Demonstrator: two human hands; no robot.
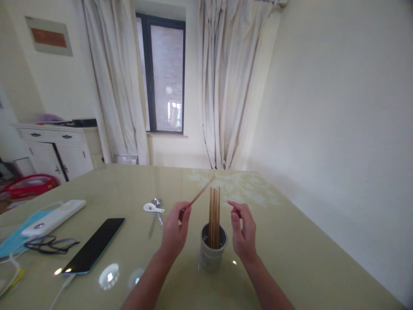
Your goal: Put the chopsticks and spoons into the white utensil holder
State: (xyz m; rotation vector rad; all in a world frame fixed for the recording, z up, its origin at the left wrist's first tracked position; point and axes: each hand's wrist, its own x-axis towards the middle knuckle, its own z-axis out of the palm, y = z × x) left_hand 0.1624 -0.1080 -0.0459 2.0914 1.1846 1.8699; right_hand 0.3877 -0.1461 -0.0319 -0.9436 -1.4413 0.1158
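My left hand [177,226] is closed around the end of a wooden chopstick [201,192], which slants up and to the right. Between my hands stands a grey utensil holder [211,258] with small holes in its front. Several chopsticks [214,211] stand upright in it. On its right side my right hand [243,228] is raised, index finger stretched out and thumb apart, with nothing seen in it. Left of my left hand lie a white spoon [151,208], a metal spoon [156,201] partly behind it, and a thin utensil handle [151,226].
A black phone [95,245] with a cable lies on the left of the glossy table [290,267]. Beyond it are glasses [51,244], a white power bank [54,219] and a blue mask [13,241]. A wall [348,129] runs along the right side.
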